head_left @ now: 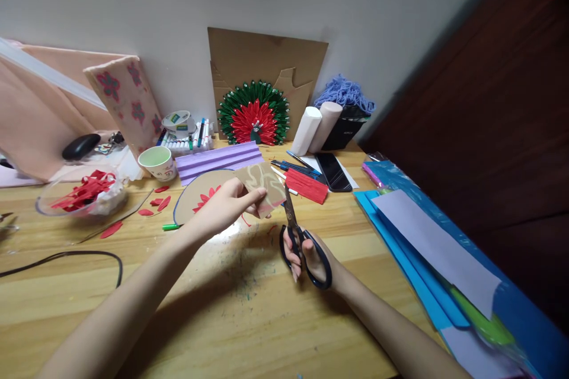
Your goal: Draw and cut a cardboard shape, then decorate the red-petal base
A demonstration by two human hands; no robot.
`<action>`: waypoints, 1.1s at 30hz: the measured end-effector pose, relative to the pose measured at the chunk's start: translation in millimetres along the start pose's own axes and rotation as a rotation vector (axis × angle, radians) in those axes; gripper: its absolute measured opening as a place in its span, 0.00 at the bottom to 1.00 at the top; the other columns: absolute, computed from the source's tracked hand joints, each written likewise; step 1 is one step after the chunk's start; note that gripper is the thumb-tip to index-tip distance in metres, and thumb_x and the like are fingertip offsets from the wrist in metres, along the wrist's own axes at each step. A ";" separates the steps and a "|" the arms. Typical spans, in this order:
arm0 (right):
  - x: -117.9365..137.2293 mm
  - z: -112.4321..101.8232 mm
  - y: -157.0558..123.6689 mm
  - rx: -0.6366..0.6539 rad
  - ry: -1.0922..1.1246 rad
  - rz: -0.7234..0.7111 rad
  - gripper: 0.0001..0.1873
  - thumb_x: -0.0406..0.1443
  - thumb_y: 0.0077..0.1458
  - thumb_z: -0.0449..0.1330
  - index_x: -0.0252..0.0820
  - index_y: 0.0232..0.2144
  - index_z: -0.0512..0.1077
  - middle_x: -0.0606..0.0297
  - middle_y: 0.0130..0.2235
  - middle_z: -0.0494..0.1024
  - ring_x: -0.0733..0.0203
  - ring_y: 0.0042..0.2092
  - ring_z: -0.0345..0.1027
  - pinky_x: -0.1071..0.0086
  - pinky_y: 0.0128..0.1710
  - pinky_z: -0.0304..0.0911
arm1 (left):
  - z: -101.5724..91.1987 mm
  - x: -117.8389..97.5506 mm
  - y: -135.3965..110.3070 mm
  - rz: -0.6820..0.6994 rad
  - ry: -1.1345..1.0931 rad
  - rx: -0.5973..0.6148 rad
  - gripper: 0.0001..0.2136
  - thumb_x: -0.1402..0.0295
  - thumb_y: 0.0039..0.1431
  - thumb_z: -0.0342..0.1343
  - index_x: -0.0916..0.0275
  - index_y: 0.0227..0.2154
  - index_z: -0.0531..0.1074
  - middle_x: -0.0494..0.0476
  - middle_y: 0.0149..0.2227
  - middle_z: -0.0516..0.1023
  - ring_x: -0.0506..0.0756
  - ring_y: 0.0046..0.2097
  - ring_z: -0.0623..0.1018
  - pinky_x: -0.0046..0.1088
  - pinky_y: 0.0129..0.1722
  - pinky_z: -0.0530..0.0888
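My left hand (229,206) pinches a small brown cardboard piece (262,185) with pale curved lines on it, held above the wooden table (249,314). My right hand (306,257) grips black-handled scissors (299,237), fingers through the loops, blades pointing up at the right edge of the cardboard piece. Just behind lies a round cardboard disc (198,196) with red petals glued on.
Purple folded paper (220,160), red pleated paper (306,185), a black phone (333,172), a cup (156,162), markers (186,142) and a peacock craft (254,113) sit at the back. Blue and lilac sheets (440,260) lie right. A bowl of red scraps (84,192) and a black cable (66,257) lie left.
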State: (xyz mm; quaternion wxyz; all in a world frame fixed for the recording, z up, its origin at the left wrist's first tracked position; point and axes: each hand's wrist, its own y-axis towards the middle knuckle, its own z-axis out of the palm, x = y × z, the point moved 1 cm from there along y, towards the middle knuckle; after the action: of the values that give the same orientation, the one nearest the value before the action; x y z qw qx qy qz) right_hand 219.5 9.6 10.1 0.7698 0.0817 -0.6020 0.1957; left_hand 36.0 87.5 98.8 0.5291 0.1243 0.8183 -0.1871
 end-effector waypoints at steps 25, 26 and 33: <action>4.7 1.7 -6.5 0.176 -0.119 0.048 0.41 0.70 0.34 0.46 0.40 0.30 0.60 0.74 0.20 0.60 0.70 0.20 0.58 0.71 0.22 0.65 | -4.7 4.5 -1.8 0.087 -0.086 0.109 0.13 0.57 0.60 0.48 0.63 0.36 0.64 0.48 0.22 0.68 0.49 0.24 0.69 0.27 0.26 0.64; 2.4 2.7 -6.2 0.173 -0.113 0.042 0.40 0.70 0.34 0.46 0.40 0.30 0.60 0.74 0.20 0.60 0.70 0.19 0.58 0.72 0.21 0.64 | -5.2 5.7 -1.8 0.085 -0.092 0.123 0.13 0.57 0.60 0.48 0.63 0.37 0.64 0.48 0.21 0.69 0.49 0.24 0.69 0.27 0.26 0.64; -3.4 6.8 -5.0 0.091 -0.083 0.092 0.38 0.68 0.31 0.55 0.41 0.27 0.59 0.78 0.17 0.57 0.74 0.15 0.51 0.77 0.13 0.56 | -12.2 -0.4 -4.9 0.085 -0.052 0.147 0.12 0.59 0.61 0.47 0.62 0.30 0.63 0.49 0.20 0.69 0.48 0.23 0.69 0.25 0.24 0.62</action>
State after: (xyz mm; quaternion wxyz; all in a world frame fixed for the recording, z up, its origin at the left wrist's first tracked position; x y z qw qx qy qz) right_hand 214.7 1.9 9.2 0.7300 0.0969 -0.6270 0.2544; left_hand 24.1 88.4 104.5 0.5471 0.1926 0.7824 -0.2270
